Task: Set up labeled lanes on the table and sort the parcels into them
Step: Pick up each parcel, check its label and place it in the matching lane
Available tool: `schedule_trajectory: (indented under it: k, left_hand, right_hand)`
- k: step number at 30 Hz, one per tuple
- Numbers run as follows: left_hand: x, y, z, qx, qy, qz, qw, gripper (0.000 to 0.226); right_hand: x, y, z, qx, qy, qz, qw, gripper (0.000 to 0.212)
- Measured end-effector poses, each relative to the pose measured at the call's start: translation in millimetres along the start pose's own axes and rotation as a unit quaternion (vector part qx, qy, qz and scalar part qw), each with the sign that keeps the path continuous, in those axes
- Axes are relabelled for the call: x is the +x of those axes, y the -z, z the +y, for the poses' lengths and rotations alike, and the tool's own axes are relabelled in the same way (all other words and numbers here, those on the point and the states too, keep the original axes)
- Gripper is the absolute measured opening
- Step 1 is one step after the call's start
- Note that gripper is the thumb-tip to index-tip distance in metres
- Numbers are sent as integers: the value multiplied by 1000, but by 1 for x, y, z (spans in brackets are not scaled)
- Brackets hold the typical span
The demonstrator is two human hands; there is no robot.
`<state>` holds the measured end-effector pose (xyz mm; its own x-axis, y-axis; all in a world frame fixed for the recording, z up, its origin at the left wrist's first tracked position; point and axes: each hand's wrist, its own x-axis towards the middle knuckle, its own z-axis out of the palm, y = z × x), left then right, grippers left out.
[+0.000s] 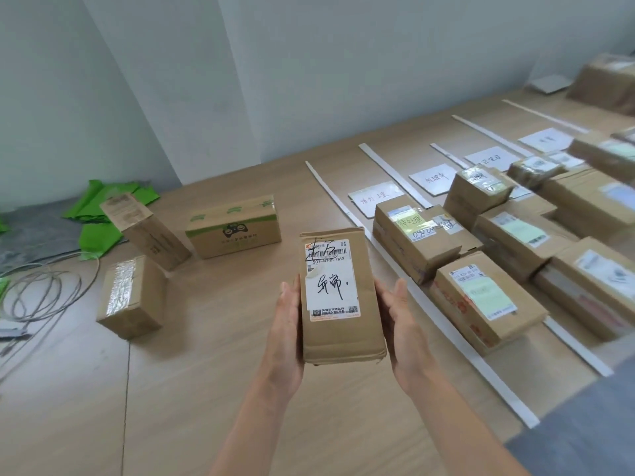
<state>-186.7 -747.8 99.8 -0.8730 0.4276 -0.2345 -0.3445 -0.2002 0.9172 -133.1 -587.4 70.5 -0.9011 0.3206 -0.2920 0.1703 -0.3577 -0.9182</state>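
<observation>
Parcel (pixel 338 293): brown cardboard, white handwritten label facing up, held above the table (pixel 206 389), near centre. Left hand (pixel 287 338) clasps its left side and right hand (pixel 400 334) its right. Thumbs lie along the edges; fingers are hidden underneath. Tape strips (pixel 393 173) and sorted boxes (pixel 415 235): right.

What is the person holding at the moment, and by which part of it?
A brown parcel, held between the left hand and the right hand by the lower half of its two long sides.
</observation>
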Motion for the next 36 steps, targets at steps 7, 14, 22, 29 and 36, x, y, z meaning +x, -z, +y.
schedule_trajectory:
  k: [7, 14, 22, 29, 36]
  left_hand:
    - [4, -68, -15, 33, 20, -80, 996, 64]
    - [-3, -180, -39, 76, 40, -166, 982, 67]
    - [-9, -304, -70, 77, 43, -208, 974, 61]
    - [21, -383, -93, 106, 80, -256, 958, 74]
    - [69, -480, -115, 92, 95, -276, 952, 51]
  right_hand:
    - [-34, 62, -34, 23, 17, 69, 997, 66]
    - [-76, 168, -71, 84, 48, 114, 989, 45]
    - [-113, 283, -105, 77, 74, 133, 985, 87]
    - [-116, 361, -132, 83, 83, 185, 976, 70]
    - [-81, 451, -163, 80, 87, 216, 969, 66]
